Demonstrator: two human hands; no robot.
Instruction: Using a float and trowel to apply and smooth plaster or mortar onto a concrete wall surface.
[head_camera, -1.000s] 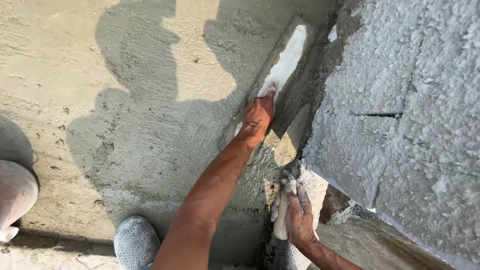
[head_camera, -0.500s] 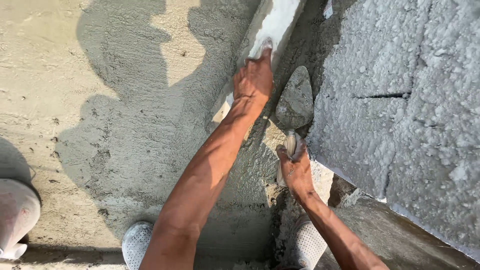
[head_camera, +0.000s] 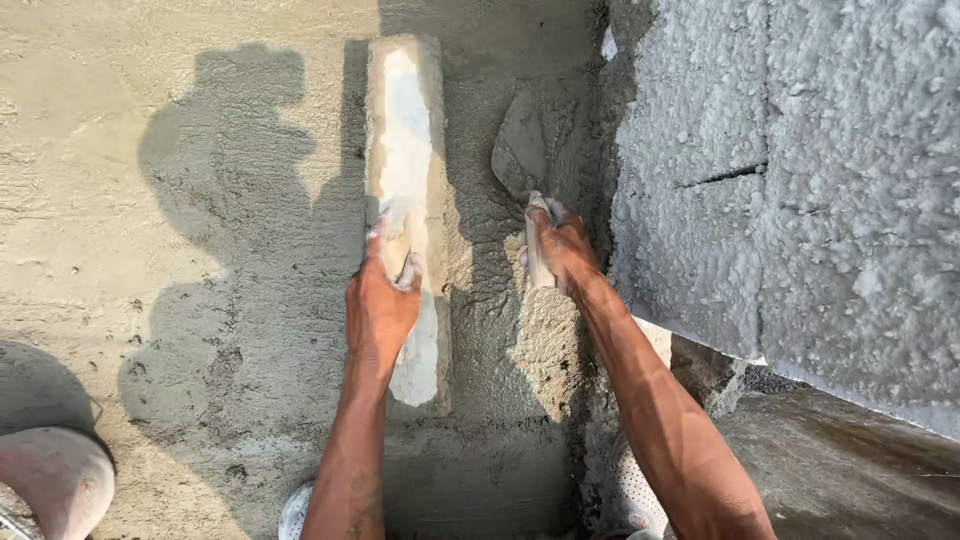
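Observation:
My left hand (head_camera: 382, 292) presses down on a long pale wooden float (head_camera: 405, 150) that lies flat on the wet cement floor (head_camera: 200, 260), running away from me. My right hand (head_camera: 560, 250) is closed around the light handle of a trowel (head_camera: 522, 150), whose grey blade points forward into the shaded strip at the foot of the rough plastered wall (head_camera: 800, 180). The trowel blade is smeared with mortar. Wet mortar lies between the float and the wall base.
A pale rounded shoe or bucket edge (head_camera: 50, 480) sits at the bottom left. My two shoes (head_camera: 630, 500) show at the bottom edge. A dark slab (head_camera: 850, 470) lies below the wall at lower right. My shadow falls across the cement.
The float has swung from a slant near the wall to lie straight and further left. My left hand moved back along it. My right hand has raised the trowel forward along the wall base.

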